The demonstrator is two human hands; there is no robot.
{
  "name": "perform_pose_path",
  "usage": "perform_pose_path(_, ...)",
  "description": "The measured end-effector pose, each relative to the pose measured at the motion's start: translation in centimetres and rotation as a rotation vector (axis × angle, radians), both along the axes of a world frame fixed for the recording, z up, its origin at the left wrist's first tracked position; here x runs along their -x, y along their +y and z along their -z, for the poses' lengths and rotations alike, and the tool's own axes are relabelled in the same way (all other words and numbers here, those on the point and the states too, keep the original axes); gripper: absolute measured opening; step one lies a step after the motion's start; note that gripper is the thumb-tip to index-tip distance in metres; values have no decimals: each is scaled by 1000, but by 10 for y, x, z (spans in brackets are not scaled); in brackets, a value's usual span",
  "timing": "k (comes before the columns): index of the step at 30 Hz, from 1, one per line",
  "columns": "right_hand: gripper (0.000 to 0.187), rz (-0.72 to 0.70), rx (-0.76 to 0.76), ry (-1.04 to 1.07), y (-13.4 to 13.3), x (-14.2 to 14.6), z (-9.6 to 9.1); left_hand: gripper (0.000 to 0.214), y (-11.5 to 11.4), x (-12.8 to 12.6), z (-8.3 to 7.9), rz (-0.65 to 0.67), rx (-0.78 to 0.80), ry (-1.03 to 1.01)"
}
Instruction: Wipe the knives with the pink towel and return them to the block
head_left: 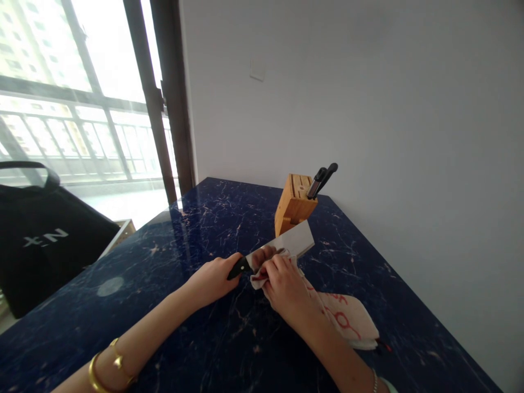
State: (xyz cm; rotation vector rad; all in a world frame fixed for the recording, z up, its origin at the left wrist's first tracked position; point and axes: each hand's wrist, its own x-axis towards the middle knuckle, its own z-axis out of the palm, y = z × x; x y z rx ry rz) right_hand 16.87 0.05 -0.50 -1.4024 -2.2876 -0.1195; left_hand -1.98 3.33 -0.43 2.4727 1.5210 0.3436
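Note:
My left hand (213, 278) grips the black handle of a cleaver (292, 240), whose wide steel blade points right and away, just above the table. My right hand (284, 284) pinches a white cloth with red print (347, 319) against the blade near the handle. The rest of the cloth trails to the right under my forearm and lies on the dark blue marble table (196, 229). Behind the blade stands a wooden knife block (292, 204) with two black-handled knives (321, 180) in it.
A black bag (45, 240) stands at the left beyond the table edge. A window with a dark frame (164, 98) fills the back left. A white wall (368, 109) runs along the table's far and right sides.

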Motion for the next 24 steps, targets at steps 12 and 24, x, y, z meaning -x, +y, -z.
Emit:
perform_pose_path(12, 11, 72, 95, 256, 19, -27, -3, 22, 0, 1, 1, -13, 12, -6)
perform_pose_path(24, 11, -26, 39, -64, 2, -8, -4, 18, 2, 2, 3, 16, -10, -16)
